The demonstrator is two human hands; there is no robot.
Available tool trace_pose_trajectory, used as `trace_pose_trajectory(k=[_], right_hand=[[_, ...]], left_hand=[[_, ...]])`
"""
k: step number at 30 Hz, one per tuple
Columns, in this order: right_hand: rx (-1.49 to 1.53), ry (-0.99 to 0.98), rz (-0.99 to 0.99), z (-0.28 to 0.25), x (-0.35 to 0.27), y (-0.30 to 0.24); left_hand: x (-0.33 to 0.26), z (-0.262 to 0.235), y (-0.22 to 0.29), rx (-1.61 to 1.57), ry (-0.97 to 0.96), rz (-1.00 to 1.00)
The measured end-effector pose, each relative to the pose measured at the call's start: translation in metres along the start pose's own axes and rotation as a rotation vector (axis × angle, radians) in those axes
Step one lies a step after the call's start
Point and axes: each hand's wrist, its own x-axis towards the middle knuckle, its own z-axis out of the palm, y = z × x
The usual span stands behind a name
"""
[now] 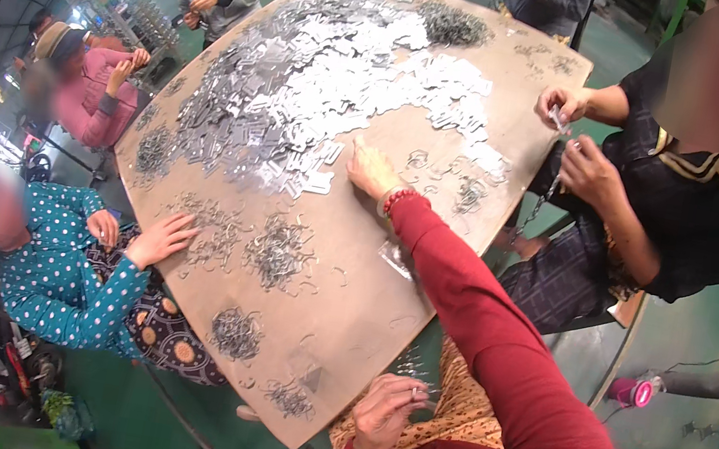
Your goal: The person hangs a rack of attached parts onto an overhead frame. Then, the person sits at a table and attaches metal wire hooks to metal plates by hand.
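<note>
My right hand reaches across the table at the end of a red sleeve, a beaded bracelet on its wrist. Its fingers are partly stretched out at the near edge of a heap of flat, shiny metal plates; nothing shows in them. One loose plate lies close by. Below the table's near edge, over my lap, my left hand is curled closed, with a ring on one finger. Small shiny metal pieces show just beyond its fingers; whether it grips them I cannot tell.
Piles of curved metal hooks dot the brown tabletop. A clear plastic piece lies near my forearm. Several people sit or stand around; one at the left rests a hand on the table, one at the right holds metal pieces.
</note>
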Motion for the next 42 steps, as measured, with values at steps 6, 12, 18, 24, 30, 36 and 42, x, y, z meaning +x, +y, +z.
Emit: trace_pose_trajectory(k=[6, 12, 18, 24, 30, 36, 42], right_hand=[[1.008, -0.354, 0.238, -0.039, -0.093, -0.018], [1.412, -0.3, 0.329, -0.13, -0.224, -0.044], [1.32, -0.155, 0.234, -0.145, -0.286, -0.05], [1.319, -0.084, 0.192, -0.172, -0.303, -0.071], [1.294, -0.026, 0.284, -0.177, -0.307, -0.074], [1.403, -0.078, 0.309, -0.177, -0.306, -0.081], [1.274, -0.053, 0.217, -0.182, -0.306, -0.078]], left_hand=[[-0.027, -0.01, -0.011, -0.095, 0.122, -0.335], [0.002, -0.012, 0.011, -0.13, 0.15, -0.326], [-0.004, 0.0, -0.019, -0.307, 0.152, -0.239], [-0.007, 0.006, -0.007, -0.262, 0.174, -0.261], [-0.003, 0.007, 0.013, -0.216, 0.146, -0.204], [-0.006, -0.001, 0.019, -0.136, 0.149, -0.221], [0.0, 0.003, 0.014, -0.08, 0.101, -0.189]])
